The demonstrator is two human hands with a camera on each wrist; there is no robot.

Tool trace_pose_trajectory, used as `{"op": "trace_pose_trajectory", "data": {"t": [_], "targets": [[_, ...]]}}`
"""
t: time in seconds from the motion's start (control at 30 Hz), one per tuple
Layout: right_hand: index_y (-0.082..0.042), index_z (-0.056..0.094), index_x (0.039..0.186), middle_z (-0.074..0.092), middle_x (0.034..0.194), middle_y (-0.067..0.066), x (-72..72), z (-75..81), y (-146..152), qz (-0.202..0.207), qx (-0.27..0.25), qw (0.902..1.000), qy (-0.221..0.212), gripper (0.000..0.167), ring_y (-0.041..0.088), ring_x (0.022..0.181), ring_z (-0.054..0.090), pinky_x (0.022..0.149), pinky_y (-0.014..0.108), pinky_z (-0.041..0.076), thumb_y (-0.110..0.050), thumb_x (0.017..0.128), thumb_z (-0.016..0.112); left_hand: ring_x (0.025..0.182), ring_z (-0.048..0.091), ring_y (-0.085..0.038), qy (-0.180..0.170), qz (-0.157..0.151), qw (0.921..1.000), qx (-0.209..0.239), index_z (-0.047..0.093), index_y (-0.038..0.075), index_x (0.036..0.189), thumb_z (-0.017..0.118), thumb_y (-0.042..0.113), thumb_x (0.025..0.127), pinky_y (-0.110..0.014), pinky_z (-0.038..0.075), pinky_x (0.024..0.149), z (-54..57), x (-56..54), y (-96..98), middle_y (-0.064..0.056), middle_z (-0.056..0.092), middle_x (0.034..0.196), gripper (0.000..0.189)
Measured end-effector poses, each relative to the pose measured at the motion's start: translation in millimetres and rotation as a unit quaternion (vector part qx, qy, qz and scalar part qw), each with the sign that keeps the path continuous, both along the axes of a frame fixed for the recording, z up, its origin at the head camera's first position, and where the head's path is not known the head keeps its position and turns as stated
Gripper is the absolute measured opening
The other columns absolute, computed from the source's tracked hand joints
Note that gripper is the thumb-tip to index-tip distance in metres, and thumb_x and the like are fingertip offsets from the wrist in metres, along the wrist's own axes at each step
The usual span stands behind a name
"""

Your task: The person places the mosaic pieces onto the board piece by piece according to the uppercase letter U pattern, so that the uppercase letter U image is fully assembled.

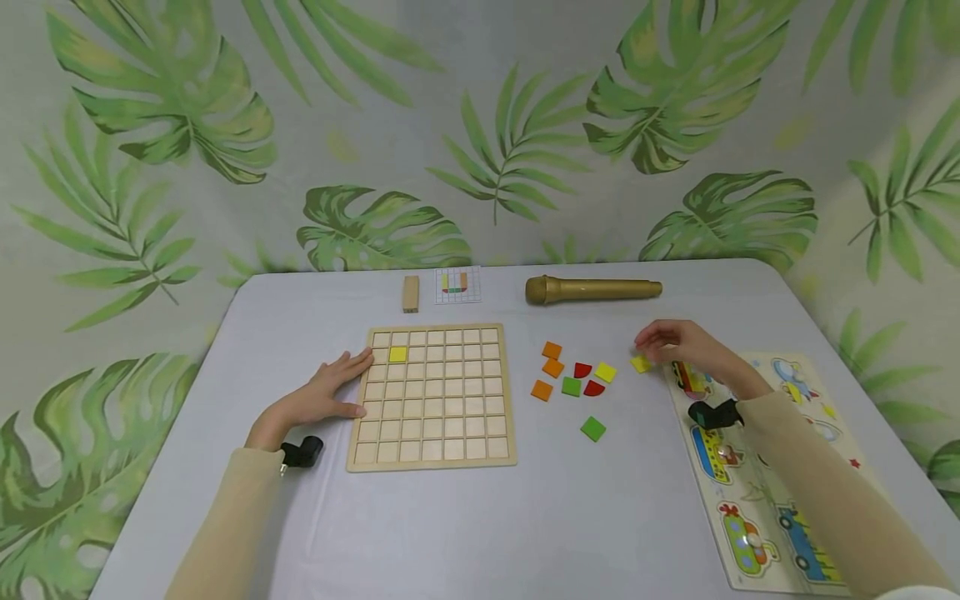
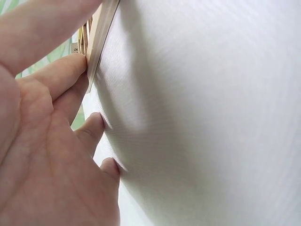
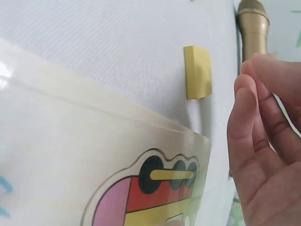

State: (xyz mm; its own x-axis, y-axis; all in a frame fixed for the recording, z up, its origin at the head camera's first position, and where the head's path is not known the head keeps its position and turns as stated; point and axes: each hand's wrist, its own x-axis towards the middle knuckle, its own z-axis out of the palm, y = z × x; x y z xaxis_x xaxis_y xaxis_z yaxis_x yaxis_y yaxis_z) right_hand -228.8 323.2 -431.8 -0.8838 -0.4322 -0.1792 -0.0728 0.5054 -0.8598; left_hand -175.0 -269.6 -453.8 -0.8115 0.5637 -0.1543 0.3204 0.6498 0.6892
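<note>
My left hand (image 1: 317,395) lies at the left edge of a wooden grid board (image 1: 432,467), fingers spread, with fingertips touching its frame. In the left wrist view the thumb and a finger reach the board's rim (image 2: 99,40). One yellow square tile (image 1: 397,354) sits in a cell of the second row. My right hand (image 1: 678,343) hovers at a loose yellow tile (image 1: 641,364), fingers loosely bent. The right wrist view has this yellow tile (image 3: 198,72) apart from the fingertips, and nothing shows between them.
Loose orange tiles (image 1: 542,390), green tiles (image 1: 593,429), red quarter-round pieces (image 1: 594,388) and another yellow tile (image 1: 605,372) lie right of the board. Behind are a wooden block (image 1: 411,294), a pattern card (image 1: 457,297) and a gold microphone (image 1: 600,289). A picture puzzle board (image 1: 738,533) lies under the right forearm.
</note>
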Motion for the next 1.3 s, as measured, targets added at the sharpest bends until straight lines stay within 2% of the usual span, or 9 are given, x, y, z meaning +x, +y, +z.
{"op": "trace_pose_trajectory", "data": {"t": [0.17, 0.4, 0.57, 0.77, 1.07, 1.3], "targets": [[0.006, 0.062, 0.108, 0.063, 0.103, 0.017, 0.8, -2.5, -2, 0.021, 0.042, 0.9980, 0.041, 0.022, 0.026, 0.092, 0.057, 0.076, 0.024, 0.050, 0.007, 0.086, 0.061, 0.140, -0.004, -0.048, -0.001, 0.000, 1.0000, 0.004, 0.021, -0.004, 0.150, 0.073, 0.030, 0.084, -0.065, -0.007, 0.106, 1.7, 1.2, 0.6, -0.024, 0.011, 0.156, 0.091], [0.004, 0.064, 0.104, 0.064, 0.101, 0.015, 2.8, -4.1, -6, 0.018, 0.072, 0.9950, 0.067, 0.021, 0.030, 0.093, 0.056, 0.075, 0.026, 0.049, 0.009, 0.084, 0.063, 0.140, -0.005, -0.048, 0.001, 0.000, 1.0000, 0.008, 0.020, -0.003, 0.150, 0.072, 0.032, 0.085, -0.065, -0.009, 0.105, -1.2, 0.6, -0.6, -0.023, 0.010, 0.156, 0.091], [-0.001, 0.066, 0.100, 0.065, 0.098, 0.010, 3.2, -7.6, -11, 0.025, 0.121, 0.9864, 0.108, 0.023, 0.029, 0.093, 0.057, 0.080, 0.036, 0.049, 0.011, 0.080, 0.066, 0.140, -0.006, -0.047, 0.002, 0.000, 1.0000, 0.007, 0.018, -0.002, 0.151, 0.071, 0.032, 0.086, -0.065, -0.009, 0.105, -4.1, 0.2, -0.9, -0.022, 0.009, 0.157, 0.090], [0.001, 0.065, 0.097, 0.065, 0.096, 0.011, 4.6, -4.8, -18, 0.045, 0.145, 0.9790, 0.137, 0.025, 0.031, 0.092, 0.057, 0.081, 0.047, 0.048, 0.014, 0.076, 0.067, 0.140, -0.006, -0.046, 0.001, 0.000, 1.0000, 0.005, 0.018, -0.002, 0.151, 0.071, 0.030, 0.087, -0.064, -0.010, 0.106, -3.8, -0.6, -0.8, -0.021, 0.008, 0.157, 0.089], [-0.001, 0.064, 0.094, 0.062, 0.091, 0.007, 2.2, -6.6, -21, 0.037, 0.174, 0.9728, 0.149, 0.022, 0.025, 0.085, 0.055, 0.076, 0.040, 0.048, 0.012, 0.077, 0.069, 0.140, -0.004, -0.048, 0.005, 0.001, 1.0000, 0.003, 0.020, -0.004, 0.150, 0.073, 0.031, 0.085, -0.066, -0.008, 0.105, -0.4, -0.5, 0.2, -0.024, 0.010, 0.156, 0.091], [-0.005, 0.064, 0.092, 0.061, 0.089, 0.004, -1.9, -12.1, -20, 0.031, 0.158, 0.9759, 0.147, 0.019, 0.023, 0.083, 0.055, 0.075, 0.035, 0.049, 0.009, 0.080, 0.069, 0.140, -0.004, -0.048, -0.001, 0.002, 1.0000, 0.001, 0.021, -0.004, 0.150, 0.073, 0.029, 0.084, -0.065, -0.007, 0.105, -0.1, -0.5, 0.5, -0.024, 0.011, 0.156, 0.090]]}}
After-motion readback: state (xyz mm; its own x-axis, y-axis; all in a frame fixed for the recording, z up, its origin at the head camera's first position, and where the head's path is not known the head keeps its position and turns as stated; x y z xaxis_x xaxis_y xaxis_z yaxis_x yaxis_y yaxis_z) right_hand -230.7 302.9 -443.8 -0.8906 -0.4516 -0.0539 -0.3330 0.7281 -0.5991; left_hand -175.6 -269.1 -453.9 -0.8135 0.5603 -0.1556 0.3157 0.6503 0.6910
